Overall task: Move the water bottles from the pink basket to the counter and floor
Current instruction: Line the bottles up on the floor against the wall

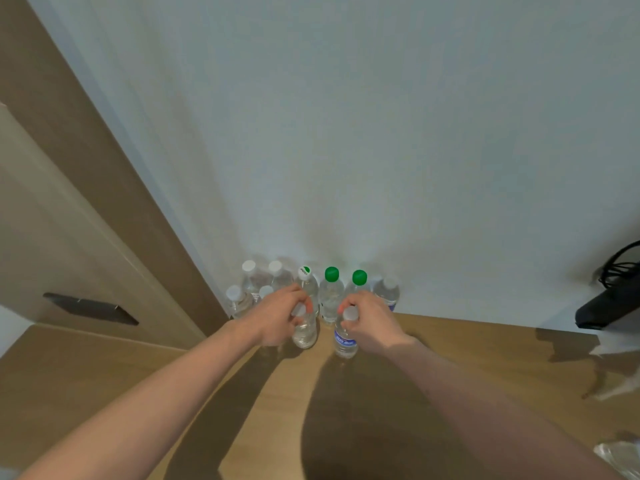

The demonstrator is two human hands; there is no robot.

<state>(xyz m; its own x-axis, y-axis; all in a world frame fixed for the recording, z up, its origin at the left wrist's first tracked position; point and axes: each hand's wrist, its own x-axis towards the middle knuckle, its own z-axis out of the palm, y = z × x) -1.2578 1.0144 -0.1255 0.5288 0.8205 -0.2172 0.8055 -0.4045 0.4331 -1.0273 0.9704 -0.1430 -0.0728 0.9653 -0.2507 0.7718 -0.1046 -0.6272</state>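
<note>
already down: a bunch of bottles (330,294) is lined up against the wall (346,133) on the wood surface (450,358)
left hand (277,318): clear bottle (304,329) is gripped near its cap
right hand (369,322): blue-label bottle (345,336) is pinched at the cap
both: being stood up front, seemingly
basket: not seen, so what's left can't be told

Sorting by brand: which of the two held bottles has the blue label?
The bottle under the right hand: the blue-labelled bottle. The clear bottle in the left hand shows no label.
</note>
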